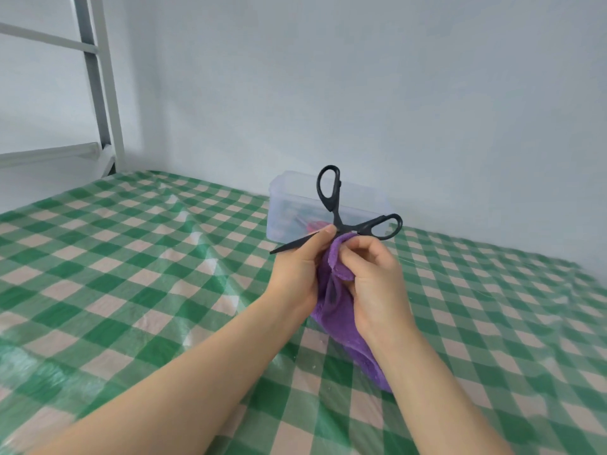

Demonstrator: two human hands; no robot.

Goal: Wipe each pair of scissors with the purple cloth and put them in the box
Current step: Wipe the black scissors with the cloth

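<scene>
A pair of black scissors [341, 221] is held up in front of me with its blades spread wide, handles pointing up and to the right. My left hand [300, 264] grips it near the pivot, thumb on the joint. One blade sticks out to the left; the other is hidden in the purple cloth [341, 310]. My right hand [374, 274] pinches the cloth around that hidden blade, and the cloth hangs down to the table. Behind the scissors stands the clear plastic box [289, 198], with blurred coloured things inside.
A green and cream checked tablecloth [147, 257] under clear plastic covers the table. A white wall runs close behind the box. A grey metal frame [101, 87] stands at the back left.
</scene>
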